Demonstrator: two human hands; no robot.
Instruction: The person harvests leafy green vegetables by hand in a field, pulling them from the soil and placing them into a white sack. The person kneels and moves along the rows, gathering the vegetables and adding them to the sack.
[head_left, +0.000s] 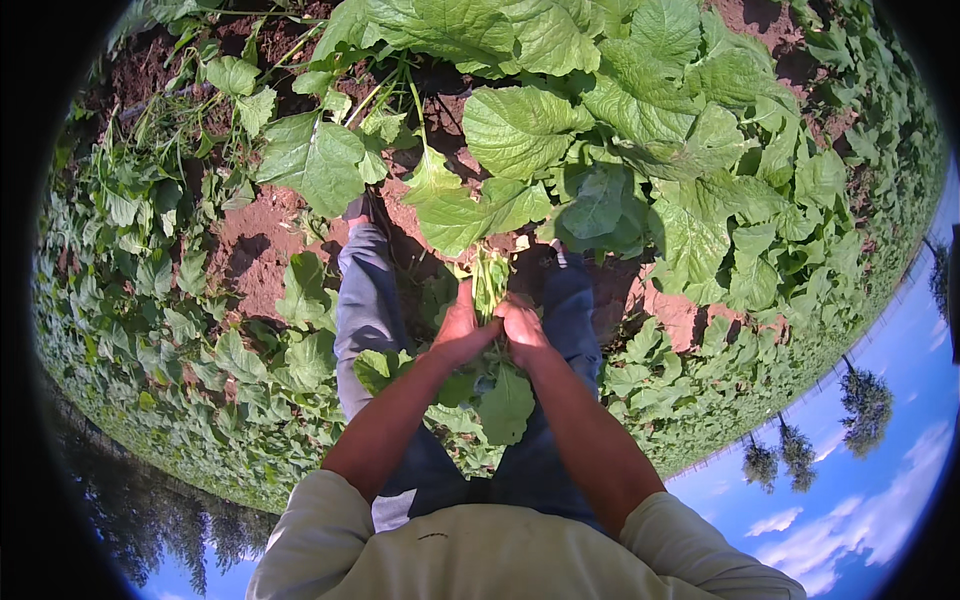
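A bunch of leafy greens (489, 283) is gripped between my two hands, in front of my legs. Its pale green cut-looking stems point away from me, and its broad leaves (505, 405) hang down towards my body. My left hand (459, 328) wraps the bunch from the left side, thumb along the stems. From the right, my right hand (523, 328) closes on the same stems, and the hands meet near the middle. Some fingers are hidden behind the bunch.
Large-leaved green plants (517, 131) grow just ahead, close to my feet. Reddish bare soil (259, 251) shows between the rows. Lower leafy plants (247, 356) spread on both sides. My legs in blue trousers (367, 292) stand apart. Trees (865, 409) rise at the field's far edge.
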